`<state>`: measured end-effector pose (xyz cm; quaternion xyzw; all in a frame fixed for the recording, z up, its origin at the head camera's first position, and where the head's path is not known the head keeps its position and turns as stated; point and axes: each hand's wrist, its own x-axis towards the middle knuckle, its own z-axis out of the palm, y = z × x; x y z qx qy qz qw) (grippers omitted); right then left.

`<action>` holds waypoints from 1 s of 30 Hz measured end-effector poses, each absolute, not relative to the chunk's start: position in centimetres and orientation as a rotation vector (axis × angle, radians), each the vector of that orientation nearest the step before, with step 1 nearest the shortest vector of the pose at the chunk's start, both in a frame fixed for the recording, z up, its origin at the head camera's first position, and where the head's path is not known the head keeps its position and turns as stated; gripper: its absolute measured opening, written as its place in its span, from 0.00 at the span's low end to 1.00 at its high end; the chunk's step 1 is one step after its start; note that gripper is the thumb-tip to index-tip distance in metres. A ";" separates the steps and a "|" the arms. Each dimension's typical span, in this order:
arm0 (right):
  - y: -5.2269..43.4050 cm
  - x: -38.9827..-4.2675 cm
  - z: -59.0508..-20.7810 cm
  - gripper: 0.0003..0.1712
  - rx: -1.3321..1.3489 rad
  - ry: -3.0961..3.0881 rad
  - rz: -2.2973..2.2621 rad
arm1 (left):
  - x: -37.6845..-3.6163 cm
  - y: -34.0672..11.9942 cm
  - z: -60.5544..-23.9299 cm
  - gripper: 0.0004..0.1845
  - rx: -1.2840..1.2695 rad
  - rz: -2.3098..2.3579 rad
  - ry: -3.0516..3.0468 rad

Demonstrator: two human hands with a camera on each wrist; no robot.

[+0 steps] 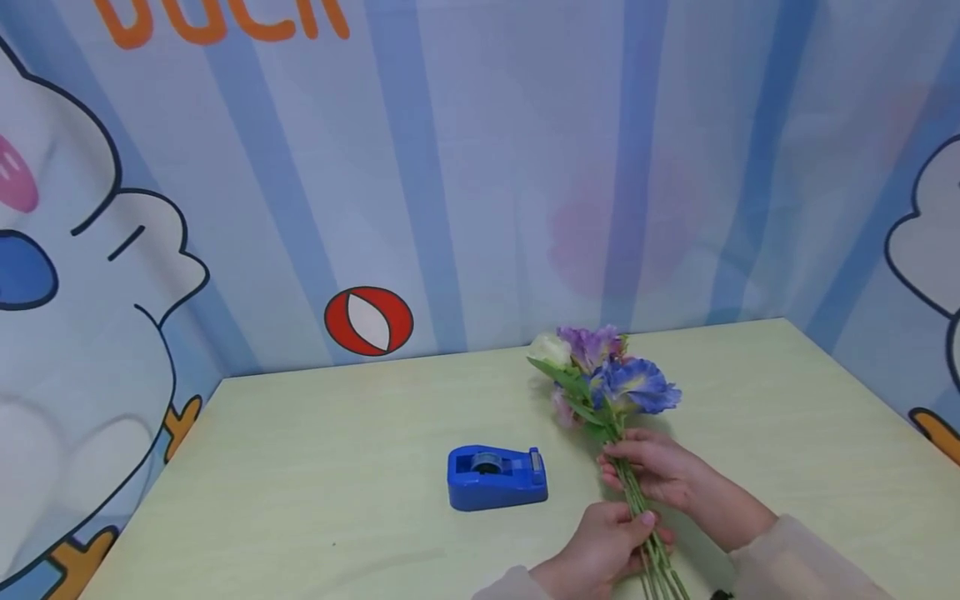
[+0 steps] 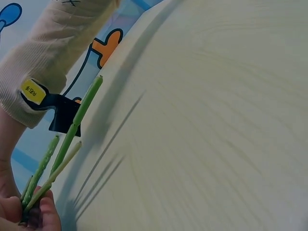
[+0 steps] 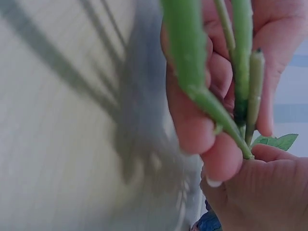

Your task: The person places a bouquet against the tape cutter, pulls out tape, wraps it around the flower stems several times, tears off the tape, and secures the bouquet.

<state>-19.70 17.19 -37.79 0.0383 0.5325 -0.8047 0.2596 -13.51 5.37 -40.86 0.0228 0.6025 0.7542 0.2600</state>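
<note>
A bunch of flowers (image 1: 633, 387), with blue, purple, white and pink blooms and green leaves, lies at a slant in both hands in the head view. My left hand (image 1: 603, 542) grips the lower stems (image 1: 658, 571), its thumb across the front. Higher up, just below the blooms and leaves, my right hand (image 1: 660, 471) pinches the stems. Cut stem ends (image 2: 89, 101) stick out past the fingers in the left wrist view. Close up in the right wrist view, thick green stems (image 3: 187, 48) pass between the fingers of both hands.
A blue tape dispenser (image 1: 495, 492) with a roll in it stands on the pale table (image 1: 300, 467), left of the hands. Behind the table hangs a striped blue cloth (image 1: 495, 208) with cartoon figures. A black strap with a yellow label (image 2: 32, 91) crosses a sleeve.
</note>
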 end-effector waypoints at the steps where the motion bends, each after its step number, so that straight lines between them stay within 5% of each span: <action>1: 17.1 -19.7 -37.8 0.19 0.106 1.445 -2.180 | -13.5 5.3 -40.9 0.12 0.065 2.042 1.637; 30: 15.2 -20.7 -37.9 0.20 0.122 1.468 -2.158 | -14.1 3.9 -40.9 0.11 -0.024 2.040 1.651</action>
